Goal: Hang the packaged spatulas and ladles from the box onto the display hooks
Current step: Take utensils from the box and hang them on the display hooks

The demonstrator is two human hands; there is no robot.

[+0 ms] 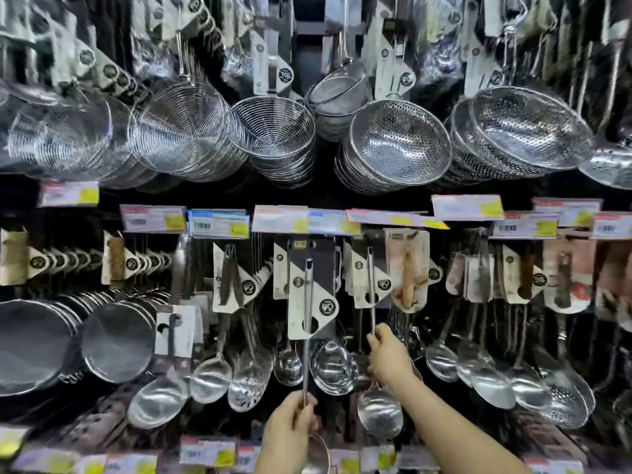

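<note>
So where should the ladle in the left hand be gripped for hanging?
Low on the handle, from below, as the left hand grips it. The ladle stands upright with its carded top at the hooks, so the top must stay free.

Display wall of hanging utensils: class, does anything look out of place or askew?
Nothing is spilled or damaged. The one oddity: the ladle gripped by the left hand stands handle-up before the hooks, while the right hand holds another ladle.
</note>
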